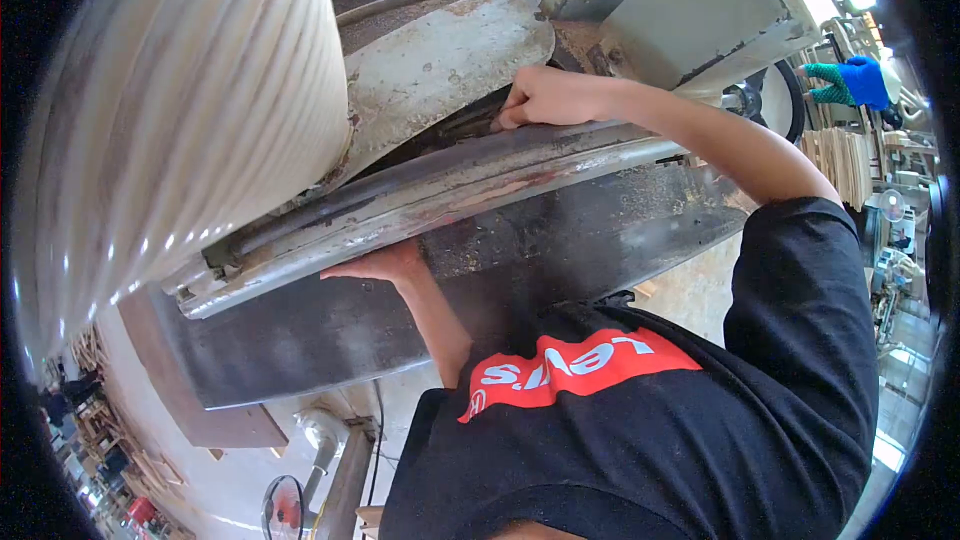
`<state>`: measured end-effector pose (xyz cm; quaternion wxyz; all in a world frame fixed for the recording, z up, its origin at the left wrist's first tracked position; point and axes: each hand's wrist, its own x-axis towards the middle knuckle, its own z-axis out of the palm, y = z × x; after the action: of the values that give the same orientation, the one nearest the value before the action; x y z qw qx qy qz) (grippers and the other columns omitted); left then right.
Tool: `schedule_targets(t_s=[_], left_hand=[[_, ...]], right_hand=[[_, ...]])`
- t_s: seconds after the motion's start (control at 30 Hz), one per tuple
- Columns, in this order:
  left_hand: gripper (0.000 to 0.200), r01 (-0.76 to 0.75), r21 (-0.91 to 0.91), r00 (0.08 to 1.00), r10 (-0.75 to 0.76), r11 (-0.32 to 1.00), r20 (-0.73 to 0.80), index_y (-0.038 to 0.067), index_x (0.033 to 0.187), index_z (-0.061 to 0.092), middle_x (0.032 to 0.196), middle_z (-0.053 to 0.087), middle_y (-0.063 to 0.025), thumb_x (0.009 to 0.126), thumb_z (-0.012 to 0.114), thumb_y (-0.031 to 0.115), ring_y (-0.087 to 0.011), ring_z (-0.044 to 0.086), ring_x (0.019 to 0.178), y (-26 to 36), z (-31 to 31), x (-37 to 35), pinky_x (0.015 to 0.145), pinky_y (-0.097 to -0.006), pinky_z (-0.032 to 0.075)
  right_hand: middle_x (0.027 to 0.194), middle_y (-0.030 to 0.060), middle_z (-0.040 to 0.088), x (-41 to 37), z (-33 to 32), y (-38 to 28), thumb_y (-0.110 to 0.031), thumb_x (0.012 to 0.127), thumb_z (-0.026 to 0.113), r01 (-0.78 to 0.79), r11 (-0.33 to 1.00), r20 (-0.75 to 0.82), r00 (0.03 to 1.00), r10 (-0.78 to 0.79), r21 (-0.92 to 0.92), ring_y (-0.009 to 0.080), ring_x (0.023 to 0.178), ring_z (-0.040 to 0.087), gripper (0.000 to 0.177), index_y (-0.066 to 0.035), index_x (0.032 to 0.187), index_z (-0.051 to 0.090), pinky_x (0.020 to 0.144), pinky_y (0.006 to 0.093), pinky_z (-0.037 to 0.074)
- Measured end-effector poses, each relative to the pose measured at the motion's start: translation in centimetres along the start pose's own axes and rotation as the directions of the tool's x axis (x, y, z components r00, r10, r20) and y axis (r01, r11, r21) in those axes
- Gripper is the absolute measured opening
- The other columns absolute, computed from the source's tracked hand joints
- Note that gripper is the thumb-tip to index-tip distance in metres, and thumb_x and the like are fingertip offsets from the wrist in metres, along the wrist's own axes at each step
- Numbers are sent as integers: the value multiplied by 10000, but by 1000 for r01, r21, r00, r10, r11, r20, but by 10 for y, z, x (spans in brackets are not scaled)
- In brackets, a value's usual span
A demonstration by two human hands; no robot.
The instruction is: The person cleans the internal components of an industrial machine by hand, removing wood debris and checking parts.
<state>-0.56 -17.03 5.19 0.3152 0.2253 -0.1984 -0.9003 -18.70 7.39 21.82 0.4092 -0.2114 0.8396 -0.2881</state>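
My right hand (560, 98) reaches over a long, worn metal fence (430, 195) on a woodworking machine. Its fingers are curled and pressed together at a dark slot (450, 130) behind the fence; whatever they grip there is hidden. My left hand (385, 265) lies against the near lower side of the fence, its visible fingers stretched out to the left and some of it covered by the fence. Below it spreads the dark machine table (320, 335), dusted with wood chips. A scuffed pale metal plate (440, 55) borders the slot on its far side.
A thick ribbed hose (200, 90) fills the left side. At upper right stands a grey-green machine housing (710, 10), with a black handwheel (780, 100) beside it. A fan (285, 505) is at lower left. Another person (865, 82) works far right near stacked boards (838, 165).
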Motion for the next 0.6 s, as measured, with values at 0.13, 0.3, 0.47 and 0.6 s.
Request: schedule_targets(t_s=[0.13,0.3,0.47,0.6], left_hand=[[1108,-15,41,999,17,999,-37,211,1641,227,1678,253,-107,830,175,964,-428,258,1518,1,5,-1,1216,-689,207],[1100,64,-32,997,-62,997,52,216,1647,192,1696,199,-109,836,147,958,-430,213,1534,9,2,-1,1226,-681,182],[1056,35,0,995,-35,999,-94,224,1647,189,1691,217,-105,865,179,934,-379,216,1542,3,-31,9,1223,-662,198],[1021,-118,-82,992,121,990,33,222,1655,179,1706,191,-67,898,190,906,-344,222,1543,11,6,1,1255,-542,188]], right_hand=[[894,93,748,-5,-3,-8,-330,1019,638,-78,997,74,994,80,-28,147,792,598,406,59,1062,745,752,348,487],[962,102,760,-11,-2,-7,-341,1020,622,-33,999,29,999,33,-23,189,871,640,384,20,1062,745,842,369,499],[924,247,728,-24,-3,-39,-343,1024,590,-63,981,-34,998,58,-186,249,832,683,414,44,1076,726,827,420,520],[786,284,666,-26,21,-18,-413,1041,567,192,909,-366,869,-333,-370,326,702,637,540,104,962,699,744,448,502]])
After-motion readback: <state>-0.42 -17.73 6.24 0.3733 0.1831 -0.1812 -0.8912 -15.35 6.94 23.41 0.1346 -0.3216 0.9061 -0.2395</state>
